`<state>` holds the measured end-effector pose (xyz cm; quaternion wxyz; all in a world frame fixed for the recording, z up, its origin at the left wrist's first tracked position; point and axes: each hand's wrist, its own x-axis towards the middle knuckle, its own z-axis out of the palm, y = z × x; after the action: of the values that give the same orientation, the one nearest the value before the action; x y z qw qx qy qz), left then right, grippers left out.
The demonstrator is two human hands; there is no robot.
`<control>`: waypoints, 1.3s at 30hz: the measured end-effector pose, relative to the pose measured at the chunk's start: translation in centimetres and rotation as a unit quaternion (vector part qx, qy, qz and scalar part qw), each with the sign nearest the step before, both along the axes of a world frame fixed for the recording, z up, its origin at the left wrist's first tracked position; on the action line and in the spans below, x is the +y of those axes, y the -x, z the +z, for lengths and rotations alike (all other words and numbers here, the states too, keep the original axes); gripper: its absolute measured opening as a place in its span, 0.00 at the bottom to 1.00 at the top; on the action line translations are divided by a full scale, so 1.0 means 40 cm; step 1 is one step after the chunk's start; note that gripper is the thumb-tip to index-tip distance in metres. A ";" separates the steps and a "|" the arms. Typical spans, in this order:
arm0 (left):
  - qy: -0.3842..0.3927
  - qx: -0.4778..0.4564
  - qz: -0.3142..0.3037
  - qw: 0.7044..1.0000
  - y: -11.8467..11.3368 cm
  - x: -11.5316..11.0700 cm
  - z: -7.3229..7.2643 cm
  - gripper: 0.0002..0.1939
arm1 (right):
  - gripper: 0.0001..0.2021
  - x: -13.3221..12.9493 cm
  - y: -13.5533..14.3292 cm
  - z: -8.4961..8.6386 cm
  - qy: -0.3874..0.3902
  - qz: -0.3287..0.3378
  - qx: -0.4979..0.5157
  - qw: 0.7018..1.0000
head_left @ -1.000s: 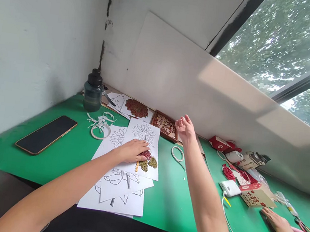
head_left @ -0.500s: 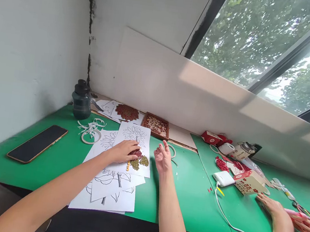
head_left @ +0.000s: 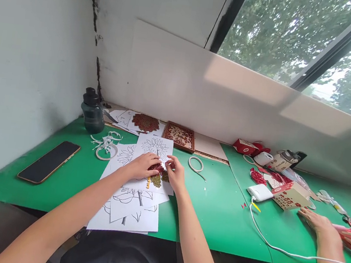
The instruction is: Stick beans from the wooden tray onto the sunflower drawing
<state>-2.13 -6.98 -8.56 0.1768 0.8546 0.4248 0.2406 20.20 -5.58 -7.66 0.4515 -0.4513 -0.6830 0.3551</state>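
On the green tabletop (head_left: 216, 214), the left hand (head_left: 141, 166) lies spread on the white paper sheet with a black flower drawing (head_left: 154, 142), beside the dark red beans (head_left: 156, 168); the right hand (head_left: 174, 175) is right there at the green beans (head_left: 156, 181), fingers bent, any pinch too small to tell

Rests the left hand (head_left: 141, 166) on the top sheet (head_left: 163, 145), beside red beans (head_left: 157, 168). Bends the right hand (head_left: 175, 174) close over green beans (head_left: 156, 181), too small to tell if touching. Shows a phone (head_left: 49, 162) and bottle (head_left: 93, 114) at left, a tray (head_left: 179, 136) behind the sheet, and another person's hand (head_left: 317, 222) near a box (head_left: 290, 196) at right.
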 end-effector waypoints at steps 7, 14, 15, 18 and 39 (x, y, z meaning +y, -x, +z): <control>-0.008 -0.013 0.002 1.000 0.002 -0.009 0.024 0.20 | 0.17 0.002 -0.007 0.002 -0.004 -0.011 -0.037 0.999; -0.016 0.006 -0.003 1.000 -0.008 -0.011 0.034 0.18 | 0.16 -0.002 -0.001 0.002 -0.016 0.000 -0.060 0.998; -0.016 0.008 -0.005 1.000 -0.008 -0.011 0.033 0.17 | 0.16 -0.003 -0.001 0.003 -0.021 0.000 -0.061 0.998; -0.015 0.006 -0.008 1.000 -0.008 -0.014 0.034 0.18 | 0.16 -0.005 -0.003 0.008 -0.035 -0.013 -0.052 0.998; -0.035 -0.010 -0.021 0.999 -0.004 -0.006 0.023 0.13 | 0.24 -0.013 0.004 0.014 0.100 0.064 0.057 0.991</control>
<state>-1.97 -7.21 -7.64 0.1561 0.8664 0.3967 0.2601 20.05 -6.10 -7.10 0.4188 -0.4287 -0.6442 0.4752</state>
